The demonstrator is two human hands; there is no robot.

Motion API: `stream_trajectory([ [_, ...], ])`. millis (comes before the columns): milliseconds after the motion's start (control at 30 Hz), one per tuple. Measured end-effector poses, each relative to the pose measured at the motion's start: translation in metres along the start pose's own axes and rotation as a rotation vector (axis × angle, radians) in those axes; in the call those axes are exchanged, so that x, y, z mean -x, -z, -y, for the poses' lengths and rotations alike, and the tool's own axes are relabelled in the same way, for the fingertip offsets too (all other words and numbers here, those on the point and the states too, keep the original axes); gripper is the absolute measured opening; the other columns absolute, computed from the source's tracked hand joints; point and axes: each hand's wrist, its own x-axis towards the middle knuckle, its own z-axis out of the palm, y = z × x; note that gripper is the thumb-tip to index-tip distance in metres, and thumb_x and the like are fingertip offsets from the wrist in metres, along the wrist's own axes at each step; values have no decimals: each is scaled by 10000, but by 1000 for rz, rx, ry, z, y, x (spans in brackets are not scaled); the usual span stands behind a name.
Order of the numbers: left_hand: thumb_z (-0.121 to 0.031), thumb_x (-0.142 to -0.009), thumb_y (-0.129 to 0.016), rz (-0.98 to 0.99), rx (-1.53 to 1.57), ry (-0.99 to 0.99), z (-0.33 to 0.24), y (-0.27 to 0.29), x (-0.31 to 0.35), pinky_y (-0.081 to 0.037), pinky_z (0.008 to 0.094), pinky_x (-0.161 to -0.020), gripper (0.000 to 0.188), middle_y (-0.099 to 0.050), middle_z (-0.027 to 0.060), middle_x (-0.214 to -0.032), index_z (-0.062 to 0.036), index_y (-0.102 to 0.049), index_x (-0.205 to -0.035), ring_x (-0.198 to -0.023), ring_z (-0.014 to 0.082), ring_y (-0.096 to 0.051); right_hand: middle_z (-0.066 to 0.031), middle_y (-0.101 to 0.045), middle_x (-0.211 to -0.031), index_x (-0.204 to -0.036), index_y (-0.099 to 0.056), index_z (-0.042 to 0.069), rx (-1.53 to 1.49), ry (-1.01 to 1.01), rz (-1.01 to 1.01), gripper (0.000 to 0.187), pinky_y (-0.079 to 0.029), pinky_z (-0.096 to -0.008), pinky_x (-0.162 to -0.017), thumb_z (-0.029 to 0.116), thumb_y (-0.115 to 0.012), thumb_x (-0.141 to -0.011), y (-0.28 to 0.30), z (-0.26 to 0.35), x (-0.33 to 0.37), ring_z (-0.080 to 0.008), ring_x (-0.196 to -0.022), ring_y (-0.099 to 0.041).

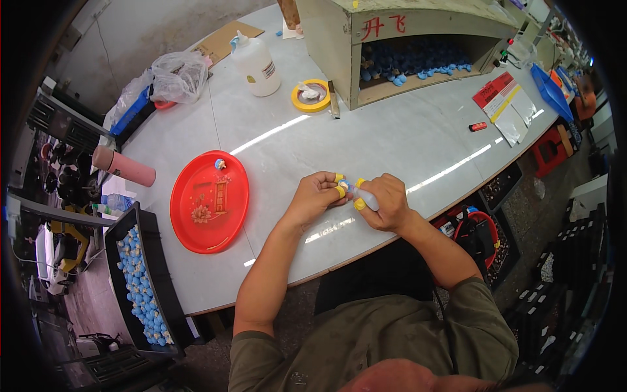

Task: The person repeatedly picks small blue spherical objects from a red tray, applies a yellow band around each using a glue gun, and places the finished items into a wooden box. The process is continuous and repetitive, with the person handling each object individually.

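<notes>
My left hand (312, 197) is closed in a pinch around a small blue-and-white figure piece (345, 185), held above the table near its front edge. My right hand (389, 206) grips a small translucent squeeze bottle (367, 197), its narrow end pointing at the piece; whether the two touch cannot be made out. Yellow finger covers sit on several fingertips of both hands. Left of my hands lies a round red tray (196, 179) with one similar blue-and-white piece (220, 164) near its far edge.
A black bin (151, 255) of blue pieces (140, 287) stands left. Behind are a white bottle (258, 72), yellow tape roll (296, 98) and metal strip (334, 101). An open-fronted box (330, 59) holds blue parts. A pink flask (127, 166) is left; papers (509, 108) lie right.
</notes>
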Motion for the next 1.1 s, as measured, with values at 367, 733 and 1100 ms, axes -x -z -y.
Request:
stream_trajectory([
  [367, -25, -930, -602, -35, 121, 47, -10, 5, 4, -590, 263, -840, 316, -673, 137, -1106, 28, -555, -1238, -1007, 245, -702, -132, -675, -949, -1117, -527, -32, -362, -474, -242, 290, -522, -305, -727, 46, -662, -873, 17, -8, 20, -171, -802, -650],
  [733, -23, -891, -663, -31, 37, 26, -11, 2, 6, -590, 272, -820, 283, -676, 118, -1075, -8, -563, -1155, -954, 217, -703, -40, -611, -925, -1026, -647, 44, 160, -877, -307, 265, -449, -315, -752, 91, -748, -786, 133, -97, 65, -147, -904, -564],
  [1100, 0, -892, -655, -60, 60, 15, -16, -8, 8, -594, 252, -826, 245, -672, 118, -1059, 19, -592, -1128, -944, 217, -705, -72, -681, -927, -1084, -652, 74, 794, -1158, -410, 418, -407, -455, -878, 308, -783, -763, 236, -198, 109, -276, -953, -640],
])
